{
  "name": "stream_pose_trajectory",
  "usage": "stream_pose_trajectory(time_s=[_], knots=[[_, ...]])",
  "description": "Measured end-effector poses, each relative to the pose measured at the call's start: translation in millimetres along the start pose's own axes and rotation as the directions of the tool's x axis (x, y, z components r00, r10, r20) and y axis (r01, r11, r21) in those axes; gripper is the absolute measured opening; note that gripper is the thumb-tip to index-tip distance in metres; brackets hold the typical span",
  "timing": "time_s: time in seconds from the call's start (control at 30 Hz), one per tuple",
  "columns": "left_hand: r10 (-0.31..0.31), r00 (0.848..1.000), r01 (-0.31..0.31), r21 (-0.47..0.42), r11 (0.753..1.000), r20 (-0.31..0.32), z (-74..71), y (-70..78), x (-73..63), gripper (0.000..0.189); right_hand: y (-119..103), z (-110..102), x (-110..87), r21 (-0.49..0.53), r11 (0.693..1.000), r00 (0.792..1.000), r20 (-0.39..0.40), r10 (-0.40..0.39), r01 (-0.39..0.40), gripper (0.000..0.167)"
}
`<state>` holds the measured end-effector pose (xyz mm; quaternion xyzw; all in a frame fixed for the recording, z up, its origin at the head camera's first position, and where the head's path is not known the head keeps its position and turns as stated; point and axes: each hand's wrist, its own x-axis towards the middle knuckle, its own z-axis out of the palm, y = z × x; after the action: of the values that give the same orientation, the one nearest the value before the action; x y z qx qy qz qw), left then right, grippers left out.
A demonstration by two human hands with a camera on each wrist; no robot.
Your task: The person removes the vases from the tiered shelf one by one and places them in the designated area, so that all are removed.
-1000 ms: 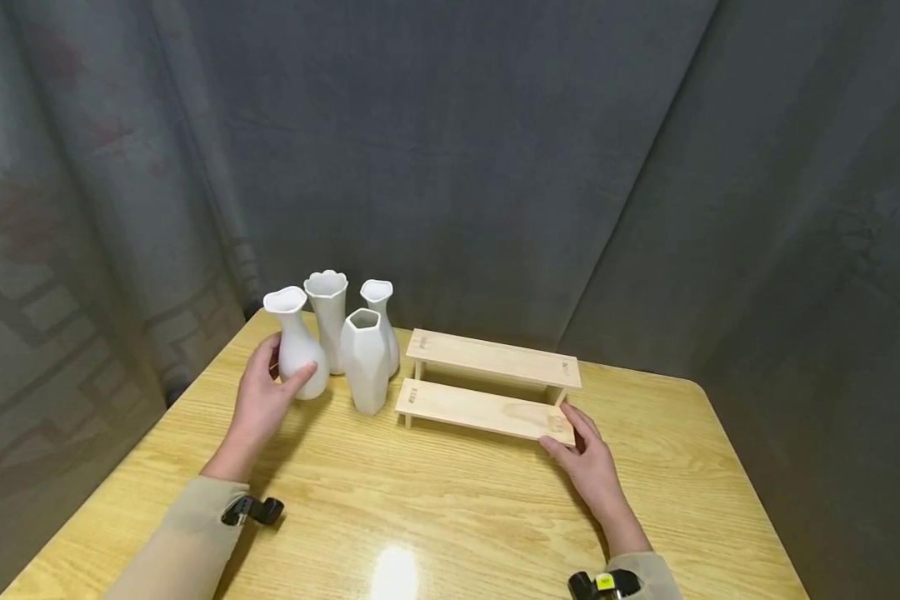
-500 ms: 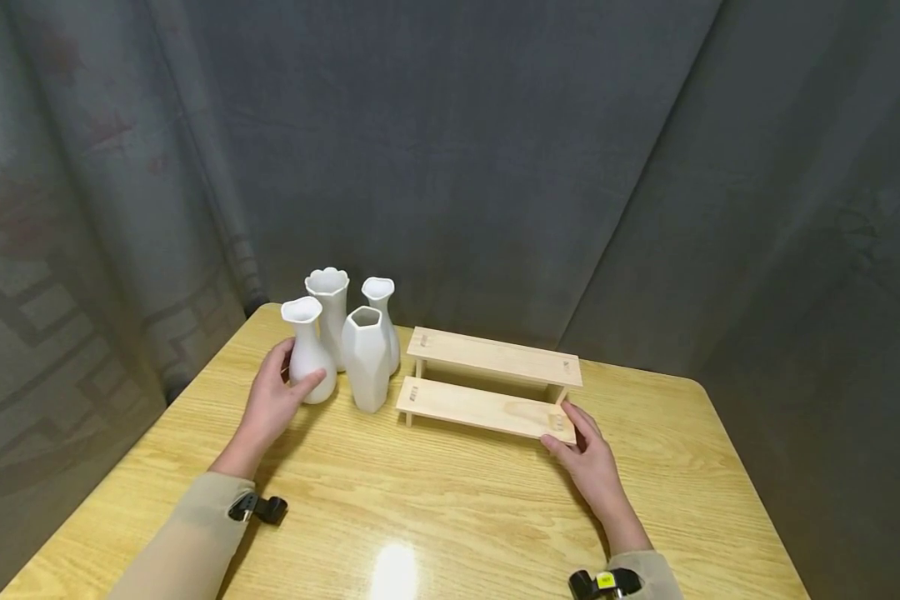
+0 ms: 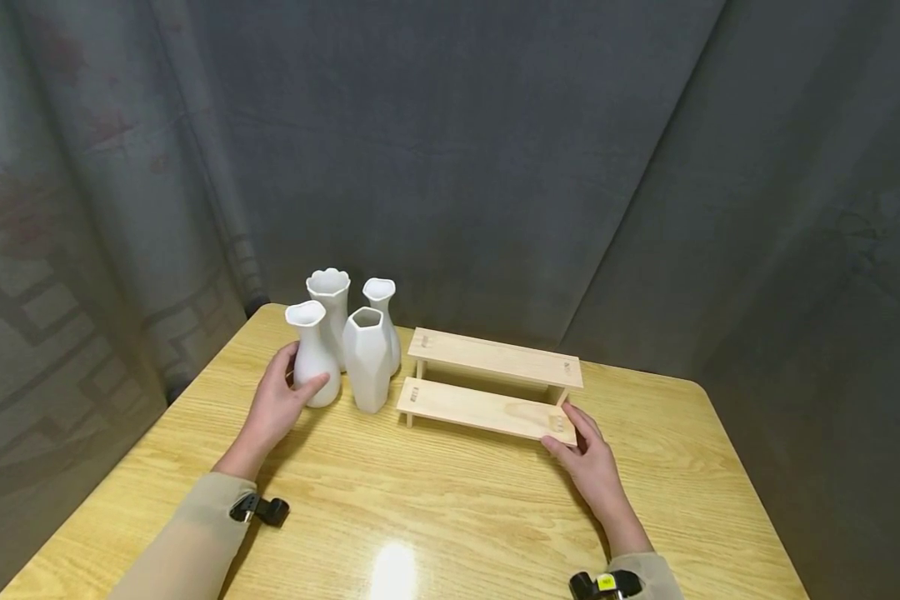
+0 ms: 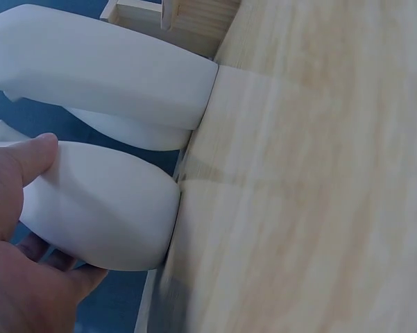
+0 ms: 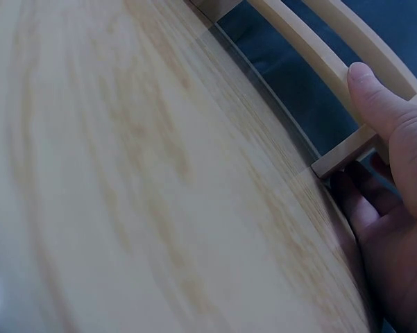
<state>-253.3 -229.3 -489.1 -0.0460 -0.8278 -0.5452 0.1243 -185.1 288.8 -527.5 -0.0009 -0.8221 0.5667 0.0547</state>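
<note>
My left hand (image 3: 279, 402) grips a white wavy-rimmed vase (image 3: 316, 367) round its belly, thumb on the near side. In the left wrist view that vase (image 4: 111, 201) has its base at the tabletop. Close to its right stands a white faceted vase (image 3: 367, 362). Behind are a white scallop-rimmed vase (image 3: 332, 304) and a slim-necked white vase (image 3: 380, 293), both partly hidden. My right hand (image 3: 591, 467) holds the right end of the lower step of a two-tier wooden stand (image 3: 487, 408). The right wrist view shows the thumb against the step (image 5: 312, 48), fingers tucked beside its leg.
A wood-grain table (image 3: 435, 517) carries everything, with its rounded far right corner beyond the stand. Grey curtains (image 3: 450, 167) hang close behind the table and along both sides. The vases sit just left of the stand, with a narrow gap between.
My left hand has brought the wavy-rimmed vase rightward and slightly down, closer to the faceted vase; the motion has been small in the last half second. My right hand and the stand stay put.
</note>
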Motion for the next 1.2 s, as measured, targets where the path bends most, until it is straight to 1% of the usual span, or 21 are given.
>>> stream_pose_trajectory(time_s=[0.13,0.43,0.77,1.0,1.1,1.2], knots=[[-0.012,1.000,0.012,0.004,1.000,0.015,0.3,0.1,0.7,0.078,-2,0,-1.0,0.000,1.000,1.000,-0.002,0.004,-0.004,0.084],[-0.002,0.999,0.001,0.008,1.000,0.038,2.8,0.1,0.6,0.077,-3,0,-2.6,0.013,1.000,1.000,0.005,0.001,-0.001,0.084],[0.005,0.999,-0.005,-0.006,1.000,0.037,2.8,-1.6,0.9,0.078,-5,0,-2.9,-0.003,1.000,1.000,-0.006,-0.002,0.002,0.083],[0.018,0.999,-0.017,-0.026,1.000,0.038,2.0,1.0,1.6,0.081,-6,-2,-3.3,-0.017,1.000,1.000,0.003,-0.014,0.014,0.083],[0.033,0.999,-0.032,-0.031,0.999,0.021,1.2,2.5,1.6,0.085,-5,-2,-3.0,-0.020,1.000,1.000,0.005,-0.014,0.014,0.083],[0.059,0.998,-0.059,0.000,0.998,-0.032,-1.4,8.5,-0.3,0.089,-5,-2,-3.5,-0.022,1.000,1.000,0.010,-0.017,0.017,0.082]])
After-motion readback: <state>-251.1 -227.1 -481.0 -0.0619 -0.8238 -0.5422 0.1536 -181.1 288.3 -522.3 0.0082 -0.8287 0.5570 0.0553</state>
